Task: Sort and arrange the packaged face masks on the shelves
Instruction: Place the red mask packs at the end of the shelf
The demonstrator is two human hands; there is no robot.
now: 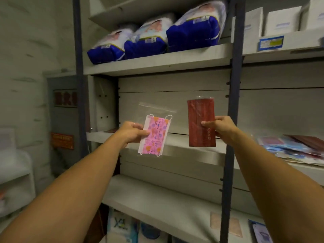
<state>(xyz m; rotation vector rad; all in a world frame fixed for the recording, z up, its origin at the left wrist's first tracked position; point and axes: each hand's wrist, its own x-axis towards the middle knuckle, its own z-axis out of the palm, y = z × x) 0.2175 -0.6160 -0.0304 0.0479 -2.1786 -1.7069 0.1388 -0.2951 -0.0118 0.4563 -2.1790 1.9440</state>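
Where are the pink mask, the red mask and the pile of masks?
pink mask (pixel 154 135): head view, middle of its printed face.
red mask (pixel 199 116): head view, upper middle of the pack.
pile of masks (pixel 291 146): head view, blue pack in the heap on the right shelf.

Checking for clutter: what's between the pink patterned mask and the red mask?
Head view: nothing between the pink patterned mask and red mask; only bare shelf behind.

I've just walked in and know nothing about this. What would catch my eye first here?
Two packaged masks held up side by side in front of the middle shelf: the left hand pinches a pink patterned mask in a clear bag, and the right hand holds a dark red mask. Above them, three blue-and-white bulky packs sit in a row on the upper shelf.
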